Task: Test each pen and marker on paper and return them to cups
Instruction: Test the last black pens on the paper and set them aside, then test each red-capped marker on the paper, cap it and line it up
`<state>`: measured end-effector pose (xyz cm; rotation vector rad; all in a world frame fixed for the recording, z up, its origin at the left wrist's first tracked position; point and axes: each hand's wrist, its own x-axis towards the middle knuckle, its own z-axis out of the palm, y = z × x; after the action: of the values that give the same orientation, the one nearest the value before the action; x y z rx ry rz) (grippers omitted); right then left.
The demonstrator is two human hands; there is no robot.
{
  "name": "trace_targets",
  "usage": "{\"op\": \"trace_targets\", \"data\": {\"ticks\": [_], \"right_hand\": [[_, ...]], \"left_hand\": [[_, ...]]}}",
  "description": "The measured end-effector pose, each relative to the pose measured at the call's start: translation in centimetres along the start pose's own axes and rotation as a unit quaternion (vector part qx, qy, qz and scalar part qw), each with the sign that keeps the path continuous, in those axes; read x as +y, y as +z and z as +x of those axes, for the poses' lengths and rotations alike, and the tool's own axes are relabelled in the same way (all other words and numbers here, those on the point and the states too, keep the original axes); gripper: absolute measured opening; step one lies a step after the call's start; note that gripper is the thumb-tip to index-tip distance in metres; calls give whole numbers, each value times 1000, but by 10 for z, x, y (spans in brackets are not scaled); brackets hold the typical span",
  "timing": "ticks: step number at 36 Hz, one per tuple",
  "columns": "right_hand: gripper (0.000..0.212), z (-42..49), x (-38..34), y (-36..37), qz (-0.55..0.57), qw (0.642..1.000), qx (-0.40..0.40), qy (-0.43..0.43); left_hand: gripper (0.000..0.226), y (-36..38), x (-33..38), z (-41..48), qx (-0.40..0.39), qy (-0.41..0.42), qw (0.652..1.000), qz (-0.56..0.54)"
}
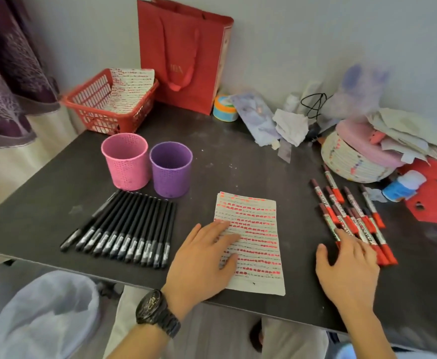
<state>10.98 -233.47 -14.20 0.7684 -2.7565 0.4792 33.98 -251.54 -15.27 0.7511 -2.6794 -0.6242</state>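
Observation:
A sheet of paper [257,229] covered in rows of red marks lies near the dark table's front edge. My left hand [204,257] rests flat on its left half, fingers straight. My right hand [347,268] lies with spread fingers on the near ends of several red markers [341,203], which lie loose at the right. A neat row of several black pens [129,229] lies at the left. Behind the pens stand a pink cup [125,161] and a purple cup [171,169]; I see nothing sticking out of either.
A red basket [95,110] with marked paper and a red gift bag [183,55] stand at the back. Clutter with a round paper lantern [352,161], tape roll [224,108] and red box [435,195] fills the back right. A lined bin [46,314] sits below the table's front left.

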Motion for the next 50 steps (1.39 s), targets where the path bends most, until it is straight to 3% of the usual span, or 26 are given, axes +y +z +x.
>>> {"op": "trace_targets", "data": {"ticks": [9,16,21,24,27,29,32,35,38,41,46,48,50], "right_hand": [[24,-2,-3,-3,63,998,1,8],[39,-2,0,-1,92,996,-16,13],[39,-15,0,-8,235,966,-19,105],[29,-33,-6,-18,400,895,-5,197],[28,-54,-18,-37,628,721,-30,289],[31,-69,-27,-51,722,619,-59,303],[30,-93,-42,-65,780,543,-97,296],[36,-116,-60,-75,802,500,-113,307],[40,-143,-71,-72,785,532,-111,296],[46,-169,-81,-66,726,613,-117,289],[44,-205,-86,-59,609,742,-133,247],[40,-210,-81,-59,604,738,-151,262],[33,-209,-74,-56,655,671,-152,313]], "left_hand": [[51,0,-1,0,0,4,1000,-4],[46,-1,0,-1,20,7,999,-25],[43,-3,1,-2,34,15,999,-28],[40,-5,3,-3,55,27,997,-36],[35,-9,5,-6,87,37,994,-59],[32,-12,7,-11,119,38,989,-85],[25,-10,15,-29,186,44,974,-124],[17,-8,35,-57,202,59,961,-182],[15,-3,58,-87,132,51,960,-241],[34,10,73,-108,-1,4,968,-253],[55,32,83,-123,-165,-61,895,-410],[52,38,82,-129,-197,-92,870,-443],[42,43,79,-132,-208,-114,867,-438]]}}
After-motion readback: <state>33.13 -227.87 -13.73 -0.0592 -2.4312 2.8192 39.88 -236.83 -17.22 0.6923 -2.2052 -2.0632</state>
